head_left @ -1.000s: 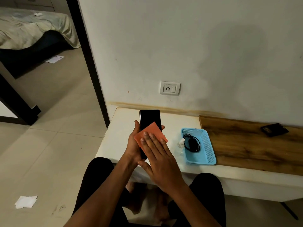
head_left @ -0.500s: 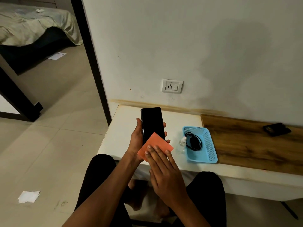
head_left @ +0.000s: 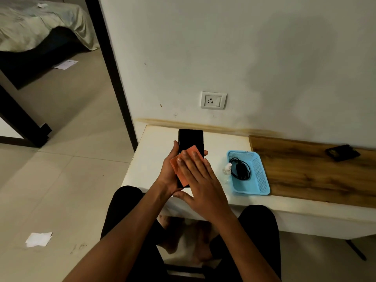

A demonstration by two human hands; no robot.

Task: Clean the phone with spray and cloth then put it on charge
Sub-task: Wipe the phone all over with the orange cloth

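We are pressing the straight, close-set fingers (head_left: 190, 159) of our right hand (head_left: 200, 183) flat on an orange cloth (head_left: 183, 167), which is lying against the dark screen of the phone (head_left: 190, 140) at the centre of the frame. Our left hand (head_left: 170, 171) is gripping the phone from the left, thumb along one edge and fingertips curling round the other, holding it upright above the white table (head_left: 156, 155). Just right of centre a small spray bottle (head_left: 227, 169) is standing beside a blue basket (head_left: 261, 180) that is holding a black charger (head_left: 240, 169) with its coiled cable. A wall socket (head_left: 213, 100) is sitting above the phone.
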